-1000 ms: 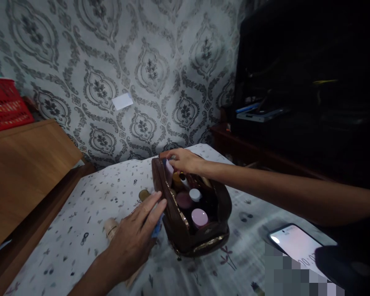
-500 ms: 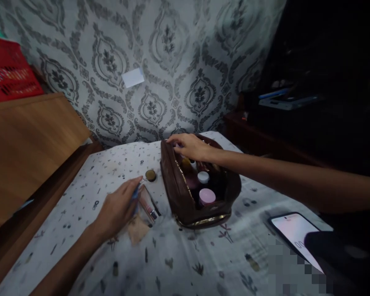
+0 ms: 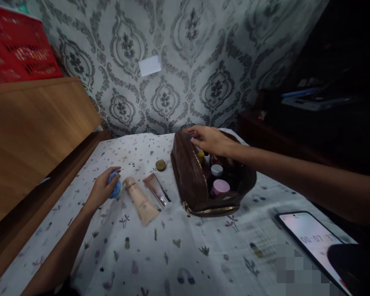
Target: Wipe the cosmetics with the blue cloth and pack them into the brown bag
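Note:
A brown zip pouch [image 3: 191, 181] stands open on the patterned sheet, with small bottles and a pink-lidded jar [image 3: 220, 186] inside. My right hand [image 3: 208, 139] rests on its far top edge, fingers curled over the rim. My left hand [image 3: 103, 189] lies on the sheet to the left, closed around a small blue object [image 3: 115, 187]. Between that hand and the pouch lie a beige tube [image 3: 141, 200], a smaller pinkish tube [image 3: 156, 190] and a round gold-brown lid [image 3: 160, 165].
A phone [image 3: 311, 242] with a lit screen lies at the lower right. A wooden headboard [image 3: 33, 131] rises on the left with a red crate [image 3: 18, 49] above it. Patterned wallpaper is behind, and dark furniture [image 3: 311, 115] stands at the right.
My left hand has drawn away leftwards from the pouch with the blue object. The view has shifted so the tubes are now uncovered. My right hand stays on the pouch rim.

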Tool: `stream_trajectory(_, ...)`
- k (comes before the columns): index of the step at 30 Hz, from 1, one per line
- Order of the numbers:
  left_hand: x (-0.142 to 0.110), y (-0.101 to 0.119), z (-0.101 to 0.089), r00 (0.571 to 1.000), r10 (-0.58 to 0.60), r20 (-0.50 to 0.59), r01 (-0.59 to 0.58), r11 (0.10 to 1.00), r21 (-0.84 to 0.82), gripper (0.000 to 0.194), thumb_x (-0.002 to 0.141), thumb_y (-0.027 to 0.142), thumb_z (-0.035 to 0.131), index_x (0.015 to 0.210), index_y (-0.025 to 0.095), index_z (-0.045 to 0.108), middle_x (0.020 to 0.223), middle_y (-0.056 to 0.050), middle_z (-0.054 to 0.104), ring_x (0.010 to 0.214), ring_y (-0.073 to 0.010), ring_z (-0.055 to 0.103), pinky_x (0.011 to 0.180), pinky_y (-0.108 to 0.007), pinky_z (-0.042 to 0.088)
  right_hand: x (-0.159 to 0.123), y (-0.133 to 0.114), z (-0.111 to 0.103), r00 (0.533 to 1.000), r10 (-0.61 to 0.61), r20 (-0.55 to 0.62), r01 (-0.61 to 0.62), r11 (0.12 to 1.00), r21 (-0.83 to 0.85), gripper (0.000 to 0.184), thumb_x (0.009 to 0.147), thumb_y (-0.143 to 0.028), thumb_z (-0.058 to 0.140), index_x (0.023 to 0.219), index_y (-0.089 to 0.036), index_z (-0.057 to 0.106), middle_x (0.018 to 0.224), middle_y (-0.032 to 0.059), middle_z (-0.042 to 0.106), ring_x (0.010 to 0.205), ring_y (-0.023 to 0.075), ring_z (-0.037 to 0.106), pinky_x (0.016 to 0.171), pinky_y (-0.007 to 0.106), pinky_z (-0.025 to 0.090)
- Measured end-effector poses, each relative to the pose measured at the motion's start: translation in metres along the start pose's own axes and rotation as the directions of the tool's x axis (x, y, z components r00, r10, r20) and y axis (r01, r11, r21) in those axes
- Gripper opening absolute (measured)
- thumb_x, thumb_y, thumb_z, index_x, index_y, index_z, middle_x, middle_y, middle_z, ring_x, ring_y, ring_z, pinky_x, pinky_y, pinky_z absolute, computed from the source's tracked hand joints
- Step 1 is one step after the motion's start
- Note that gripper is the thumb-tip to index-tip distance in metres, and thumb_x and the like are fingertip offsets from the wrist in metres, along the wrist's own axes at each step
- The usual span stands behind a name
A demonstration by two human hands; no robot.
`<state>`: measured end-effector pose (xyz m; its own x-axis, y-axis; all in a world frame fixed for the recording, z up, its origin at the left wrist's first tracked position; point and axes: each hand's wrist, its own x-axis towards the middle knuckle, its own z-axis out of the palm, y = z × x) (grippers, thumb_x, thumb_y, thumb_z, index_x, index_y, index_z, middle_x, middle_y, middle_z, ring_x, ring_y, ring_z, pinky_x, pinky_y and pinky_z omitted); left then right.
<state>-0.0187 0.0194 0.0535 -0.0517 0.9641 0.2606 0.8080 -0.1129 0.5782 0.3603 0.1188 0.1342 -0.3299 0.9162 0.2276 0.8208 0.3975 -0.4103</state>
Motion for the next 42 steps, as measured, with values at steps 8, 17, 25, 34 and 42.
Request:
stream_trajectory(8, -0.017, 0.006, 0.008, 0.99, 0.136, 0.032, -0.138, 0.989, 0.045, 0.046, 0.094, 0.054, 0.044, 0.116, 0.019, 0.065, 0.115, -0.01, 0.071, 0.105, -0.027, 0.068, 0.091, -0.039, 0.052, -0.024, -0.022, -0.029, 0.933, 0.098, -0.346, -0.036, 0.983, 0.18, 0.026, 0.091, -0.022, 0.051, 0.089, -0.011, 0.075, 0.082, 0.005, 0.074, 0.08, 0.018, 0.065, 0.072, 0.025, 0.044)
stream_trajectory(17, -0.018, 0.037, 0.028, 0.946, 0.32, 0.049, -0.324, 0.942, 0.093, 0.038, 0.097, 0.043, 0.041, 0.116, 0.021, 0.065, 0.117, -0.009, 0.069, 0.108, -0.0257, 0.067, 0.094, -0.04, 0.053, -0.06, -0.022, -0.04, 0.92, 0.109, -0.377, -0.042, 0.983, 0.18, 0.032, 0.093, -0.03, 0.052, 0.07, -0.014, 0.068, 0.065, 0.0013, 0.066, 0.066, 0.0141, 0.058, 0.063, 0.023, 0.037)
stream_trajectory(25, -0.024, 0.04, 0.042, 0.939, 0.341, 0.044, -0.343, 0.938, 0.054, 0.036, 0.098, 0.041, 0.041, 0.114, 0.022, 0.067, 0.114, -0.009, 0.071, 0.106, -0.0249, 0.068, 0.092, -0.039, 0.055, -0.056, -0.001, -0.023, 0.995, 0.093, -0.029, -0.097, 0.953, -0.286, 0.022, 0.09, -0.025, 0.061, 0.106, -0.02, 0.077, 0.109, 0.0083, 0.075, 0.104, 0.0217, 0.065, 0.084, 0.026, 0.043)
stream_trajectory(34, -0.028, 0.032, 0.054, 0.962, 0.269, 0.055, -0.268, 0.963, -0.017, 0.038, 0.096, 0.047, 0.044, 0.108, 0.021, 0.068, 0.11, -0.008, 0.073, 0.101, -0.0248, 0.069, 0.089, -0.039, 0.056, -0.056, -0.004, -0.016, 0.996, 0.094, 0.005, -0.084, 0.916, -0.392, 0.025, 0.093, -0.024, 0.057, 0.111, -0.021, 0.074, 0.113, 0.0124, 0.073, 0.111, 0.0263, 0.063, 0.088, 0.031, 0.044)
stream_trajectory(42, -0.027, 0.021, 0.058, 0.975, 0.223, 0.019, -0.223, 0.974, -0.039, 0.039, 0.094, 0.051, 0.048, 0.106, 0.021, 0.07, 0.112, -0.008, 0.074, 0.105, -0.0265, 0.07, 0.093, -0.04, 0.056, -0.05, 0.002, -0.013, 0.997, 0.017, 0.076, 0.024, 0.859, -0.511, 0.022, 0.093, -0.022, 0.055, 0.104, -0.017, 0.074, 0.107, 0.0153, 0.074, 0.113, 0.0306, 0.061, 0.093, 0.036, 0.042)
